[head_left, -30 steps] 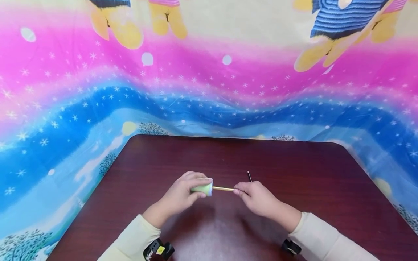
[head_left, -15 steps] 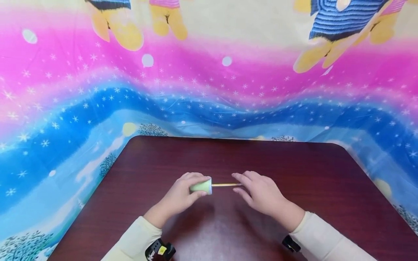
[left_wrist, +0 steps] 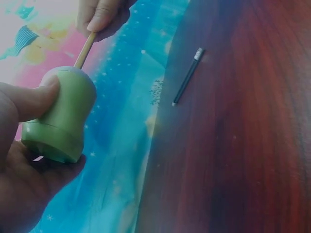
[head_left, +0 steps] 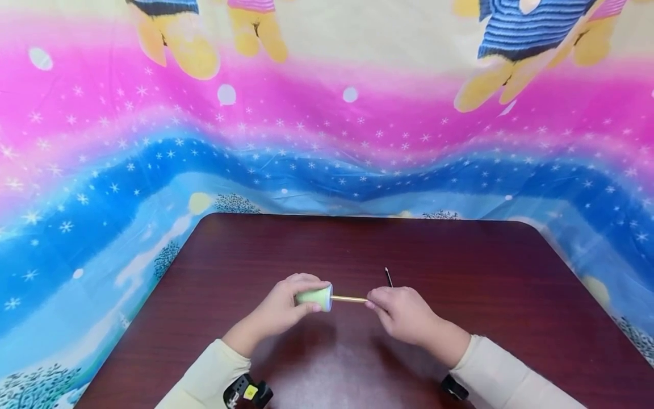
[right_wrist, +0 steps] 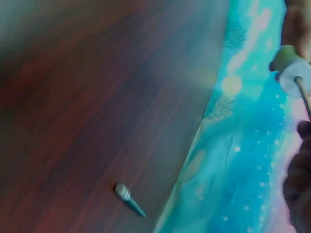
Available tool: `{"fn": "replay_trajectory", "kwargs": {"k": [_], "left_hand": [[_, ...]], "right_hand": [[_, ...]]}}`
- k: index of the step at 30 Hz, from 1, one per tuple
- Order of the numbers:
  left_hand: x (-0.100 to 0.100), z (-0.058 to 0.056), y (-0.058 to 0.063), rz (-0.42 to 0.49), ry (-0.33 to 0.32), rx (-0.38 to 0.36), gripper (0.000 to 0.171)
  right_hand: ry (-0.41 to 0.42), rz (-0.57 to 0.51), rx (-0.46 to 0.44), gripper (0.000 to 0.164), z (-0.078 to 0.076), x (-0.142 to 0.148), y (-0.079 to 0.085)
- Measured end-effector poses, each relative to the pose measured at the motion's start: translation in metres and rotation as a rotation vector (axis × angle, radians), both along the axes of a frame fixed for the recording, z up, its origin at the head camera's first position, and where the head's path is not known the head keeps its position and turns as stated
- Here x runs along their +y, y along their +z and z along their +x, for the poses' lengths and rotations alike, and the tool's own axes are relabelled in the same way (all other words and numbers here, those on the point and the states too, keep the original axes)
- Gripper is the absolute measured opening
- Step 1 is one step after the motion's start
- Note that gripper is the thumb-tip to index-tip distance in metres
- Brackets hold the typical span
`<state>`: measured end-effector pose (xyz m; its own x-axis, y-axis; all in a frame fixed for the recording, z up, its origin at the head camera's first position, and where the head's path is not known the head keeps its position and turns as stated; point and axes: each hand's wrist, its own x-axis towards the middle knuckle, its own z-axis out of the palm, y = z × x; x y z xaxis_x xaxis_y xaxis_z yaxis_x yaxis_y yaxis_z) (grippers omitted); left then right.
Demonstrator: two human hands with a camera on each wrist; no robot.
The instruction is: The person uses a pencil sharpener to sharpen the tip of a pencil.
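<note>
A person's left hand (head_left: 278, 307) grips a sharpener (left_wrist: 70, 107), the thumb along its side and fingers curled around the wider base. The sharpener is above the table (head_left: 327, 244), between the person's 2 sleeves (head_left: 206, 375), turned on its side so that its pale end faces the right hand (head_left: 409, 315). Its body is soft light green with a smooth, matte-looking surface. The shape is waisted: rounded and full near the pale end, narrower in the middle, then flaring toward the base. A thin seam line runs around it just above the bottom, and the underside looks a darker green. The pale end is a round, bluish-white disc, seen nearly face-on in the right wrist view, with 1 hole near its middle.

A yellow pencil (head_left: 349, 299) goes into that hole, its inner end hidden inside the sharpener. The right hand pinches the pencil between thumb and fingers at its far part, so only a short, straight, golden length shows between the 2 hands.

Beyond the right hand, 1 black pencil (left_wrist: 187, 77) lies on the dark reddish-brown wood, with a whitish, banded end and a small pale tip at the other. A cloth (head_left: 306, 142) in pink, blue and cream, printed with snowflakes, hangs behind the table.
</note>
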<state>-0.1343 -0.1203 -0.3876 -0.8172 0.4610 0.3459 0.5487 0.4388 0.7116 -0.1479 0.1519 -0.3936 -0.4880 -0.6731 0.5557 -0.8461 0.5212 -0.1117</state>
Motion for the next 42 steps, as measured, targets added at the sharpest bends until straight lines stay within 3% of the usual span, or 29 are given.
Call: {"fn": "replay_trajectory", "kwargs": {"k": [2,6,8,9,10,11,12,14,17,19,21,23,27,31,34,38,42], "left_hand": [[0.0,0.0,-0.001,-0.044,0.0,0.083,0.037],[0.001,0.001,0.001,-0.099,-0.011,0.264,0.039],[0.002,0.001,0.002,-0.111,-0.012,0.319,0.039],[0.002,0.002,0.003,-0.111,-0.013,0.328,0.039],[0.002,0.002,0.004,-0.109,-0.01,0.324,0.04],[0.002,0.002,0.004,-0.102,-0.005,0.303,0.04],[0.002,0.001,0.004,-0.094,0.005,0.275,0.04],[0.002,0.0,0.004,-0.081,0.037,0.206,0.04],[0.001,-0.001,0.005,-0.033,0.076,0.072,0.039],[-0.001,-0.001,0.005,-0.001,0.074,-0.008,0.037],[-0.001,-0.001,0.006,0.033,0.056,-0.077,0.037],[-0.002,-0.002,0.007,0.052,0.034,-0.121,0.036],[0.0,-0.002,0.007,0.059,0.02,-0.13,0.037],[0.0,-0.002,0.006,0.054,0.01,-0.064,0.037],[0.0,-0.001,0.005,0.043,-0.002,0.018,0.038],[0.0,0.0,0.004,0.02,-0.005,0.106,0.039],[0.002,0.001,0.005,-0.028,0.011,0.207,0.04]], "right_hand": [[0.006,-0.036,-0.35,0.023,0.002,0.0,0.005],[0.051,-0.262,-1.21,0.027,0.0,0.002,0.017],[0.034,-0.354,-1.478,0.028,-0.002,0.003,0.021],[0.024,-0.375,-1.536,0.03,-0.003,0.004,0.022],[0.017,-0.36,-1.516,0.029,-0.004,0.005,0.023],[0.004,-0.322,-1.434,0.027,-0.004,0.005,0.023],[-0.008,-0.27,-1.285,0.027,-0.003,0.004,0.023],[-0.058,-0.124,-0.865,0.027,-0.001,0.003,0.021],[-0.124,0.061,-0.146,0.033,-0.001,0.001,0.016],[-0.122,0.097,0.212,0.037,-0.003,0.001,0.011],[-0.091,0.101,0.417,0.04,-0.007,0.001,0.006],[-0.072,0.096,0.5,0.037,-0.009,0.002,0.003],[-0.053,0.077,0.518,0.034,-0.01,0.002,0.0],[-0.027,0.051,0.388,0.038,-0.006,-0.001,0.001],[-0.021,0.034,0.175,0.026,-0.001,-0.003,0.005],[-0.046,-0.019,-0.187,0.006,0.004,-0.005,0.012],[-0.069,-0.106,-0.569,0.012,0.005,-0.006,0.019]]}}
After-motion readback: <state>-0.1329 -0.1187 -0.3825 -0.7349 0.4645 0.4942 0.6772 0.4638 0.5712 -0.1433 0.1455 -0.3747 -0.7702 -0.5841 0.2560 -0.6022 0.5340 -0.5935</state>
